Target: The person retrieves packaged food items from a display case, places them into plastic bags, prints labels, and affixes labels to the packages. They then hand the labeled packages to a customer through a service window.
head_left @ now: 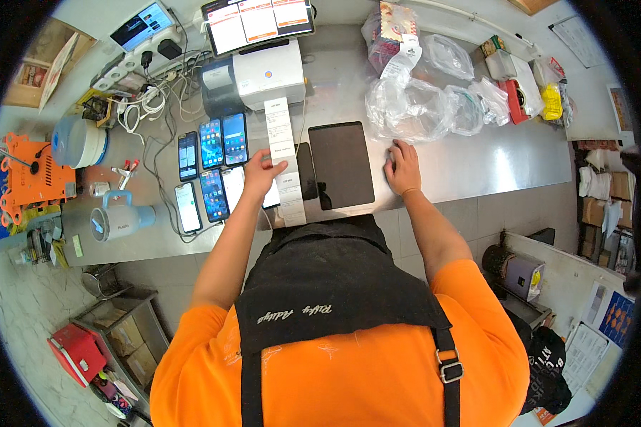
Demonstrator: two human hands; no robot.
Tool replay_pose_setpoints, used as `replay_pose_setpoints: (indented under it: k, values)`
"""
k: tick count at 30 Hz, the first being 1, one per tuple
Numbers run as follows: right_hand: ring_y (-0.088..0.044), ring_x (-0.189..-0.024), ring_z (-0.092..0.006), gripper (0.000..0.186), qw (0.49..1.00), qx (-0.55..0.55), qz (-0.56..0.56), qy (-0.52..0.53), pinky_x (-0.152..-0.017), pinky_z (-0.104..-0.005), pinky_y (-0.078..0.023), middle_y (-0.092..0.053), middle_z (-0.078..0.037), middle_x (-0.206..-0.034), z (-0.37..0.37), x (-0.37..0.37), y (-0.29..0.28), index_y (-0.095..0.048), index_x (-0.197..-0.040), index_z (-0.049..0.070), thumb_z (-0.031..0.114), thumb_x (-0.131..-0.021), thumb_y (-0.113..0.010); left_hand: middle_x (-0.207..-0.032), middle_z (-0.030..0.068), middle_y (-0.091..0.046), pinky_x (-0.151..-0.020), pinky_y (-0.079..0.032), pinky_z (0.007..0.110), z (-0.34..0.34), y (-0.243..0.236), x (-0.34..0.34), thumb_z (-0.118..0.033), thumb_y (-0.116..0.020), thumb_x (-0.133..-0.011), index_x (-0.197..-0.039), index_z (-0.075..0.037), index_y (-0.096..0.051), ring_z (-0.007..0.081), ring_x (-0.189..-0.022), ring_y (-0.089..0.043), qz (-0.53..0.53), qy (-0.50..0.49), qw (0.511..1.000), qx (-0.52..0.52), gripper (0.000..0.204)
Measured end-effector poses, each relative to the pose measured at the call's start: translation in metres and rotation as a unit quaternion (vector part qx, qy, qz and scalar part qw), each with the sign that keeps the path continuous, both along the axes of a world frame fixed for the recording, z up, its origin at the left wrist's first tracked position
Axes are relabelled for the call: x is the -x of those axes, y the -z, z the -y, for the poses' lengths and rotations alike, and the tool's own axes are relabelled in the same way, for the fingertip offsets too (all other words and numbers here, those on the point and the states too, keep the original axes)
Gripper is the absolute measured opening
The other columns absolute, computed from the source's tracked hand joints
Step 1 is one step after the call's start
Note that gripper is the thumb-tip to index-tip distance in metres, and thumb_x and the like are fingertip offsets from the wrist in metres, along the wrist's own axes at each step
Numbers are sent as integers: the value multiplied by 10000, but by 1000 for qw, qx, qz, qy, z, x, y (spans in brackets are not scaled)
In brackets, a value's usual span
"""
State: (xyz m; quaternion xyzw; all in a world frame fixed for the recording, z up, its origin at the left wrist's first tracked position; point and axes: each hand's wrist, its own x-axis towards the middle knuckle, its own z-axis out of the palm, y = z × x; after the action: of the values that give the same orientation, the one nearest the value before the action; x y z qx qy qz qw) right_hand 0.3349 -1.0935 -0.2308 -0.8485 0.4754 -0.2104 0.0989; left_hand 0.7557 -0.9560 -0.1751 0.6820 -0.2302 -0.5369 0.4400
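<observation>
1. Orange shirt (pixel 335 388) and black apron (pixel 335 285) are seen nearest the camera, worn by the person placed at the near edge of a steel counter (pixel 491 164).
2. A long white paper strip (pixel 280 135) is laid left of the counter's middle, between lit phones (pixel 211 142) on its left and a dark phone (pixel 306 171) and dark tablet (pixel 342 165) on its right.
3. The left hand (pixel 262 171) is held at the strip, thumb and fingers kept narrow over it; whether the paper is pinched or only touched cannot be told.
4. The right hand (pixel 404 169) is rested on the counter right of the tablet, fingers loosely spread, nothing seen in it; clear plastic bags (pixel 413 107) are gathered just beyond it.
5. The strip is apparently being checked or steadied; for the next move, a sure pinch on its edge is probably called for.
6. The strip's long axis is run from the white printer's (pixel 271 75) front to the counter's near edge, with the near end angled slightly right.
</observation>
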Motion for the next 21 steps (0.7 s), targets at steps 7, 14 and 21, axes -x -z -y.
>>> replay_pose_setpoints:
  k: [7,14,21]
  values:
    - [-555,-1435,-423,378,1000,4,4,4,-1297,-582,-375,-609,-180,-1522,-1,0,3,-658,-1289,71,163,-927,-713,-1122,118,-816,-966,-586,359,-12,-18,7,-80,-911,-946,-1502,-9,-569,208,-1059,-764,-10,-9,1000,20,657]
    - [-564,-1394,-434,356,1000,8,15,-1,-1259,-557,-413,-613,-180,-1508,-2,-1,-1,-662,-1256,67,137,-913,-724,-1145,156,-824,-924,-624,364,-18,-18,16,-34,-916,-920,-1496,-30,-554,219,-1045,-789,11,-10,1000,5,680]
    - [-573,-1349,-442,336,999,10,31,-1,-1211,-536,-450,-626,-180,-1477,-3,-2,-5,-669,-1221,47,125,-900,-727,-1228,191,-824,-971,-630,386,-34,-9,37,-12,-898,-933,-1530,-43,-509,231,-1104,-794,8,26,1000,-10,714]
